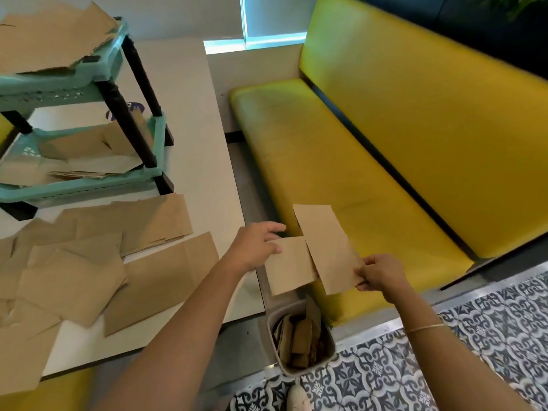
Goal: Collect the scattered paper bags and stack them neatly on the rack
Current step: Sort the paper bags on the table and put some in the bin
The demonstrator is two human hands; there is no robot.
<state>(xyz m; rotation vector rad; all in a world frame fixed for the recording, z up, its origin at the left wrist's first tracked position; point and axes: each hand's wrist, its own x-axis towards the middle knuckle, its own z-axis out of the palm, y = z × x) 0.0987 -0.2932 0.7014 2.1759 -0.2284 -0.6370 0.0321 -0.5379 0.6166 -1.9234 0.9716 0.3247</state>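
2 paper bags held over the gap between desk and bench

The left hand [257, 246] pinches 1 flat paper bag [289, 266] by its top edge; the right hand [382, 275] pinches a second bag [324, 247] at its lower corner, the 2 overlapping above a bin [301, 336] at 6 o'clock. More loose bags [98, 262] litter the desk [195, 120] at 9 o'clock, below the rack [89, 84] at 10 o'clock. Such light corner grips could let either bag slip into the bin, or buckle when carried across.

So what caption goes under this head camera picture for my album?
Left hand and right hand each hold a paper bag beside the table.
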